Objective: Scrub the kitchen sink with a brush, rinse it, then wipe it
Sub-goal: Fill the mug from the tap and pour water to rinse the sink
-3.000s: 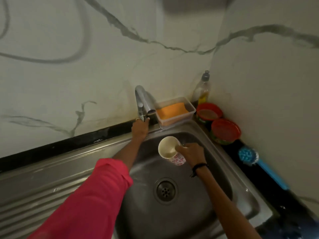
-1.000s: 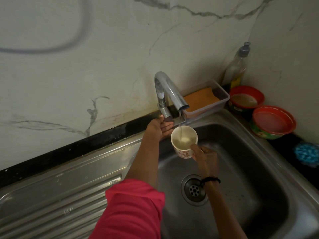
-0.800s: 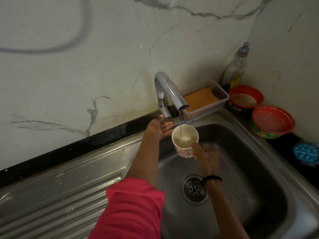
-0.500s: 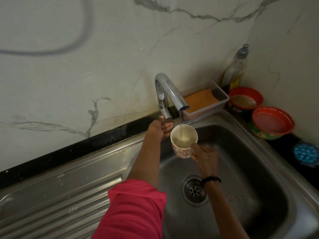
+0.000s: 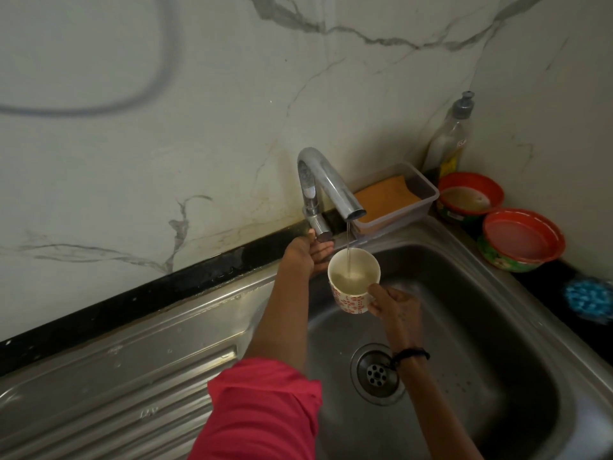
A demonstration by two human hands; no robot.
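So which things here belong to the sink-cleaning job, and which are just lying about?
In use:
- sink
- tap, running
- cup, held under it by the right hand
- left hand at the tap's base
- blue brush, waiting on the counter

Lying about:
- bottle
- two red-rimmed bowls
- tub holding an orange cloth

Clear plastic tray [image 5: 419, 207] with an orange sponge [image 5: 384, 197] at the back rim behind the basin, tall soap bottle [image 5: 449, 144] in the counter's back right corner, two red-rimmed bowls [image 5: 469, 197] [image 5: 522, 240] beside it, marble wall [image 5: 166, 144] behind
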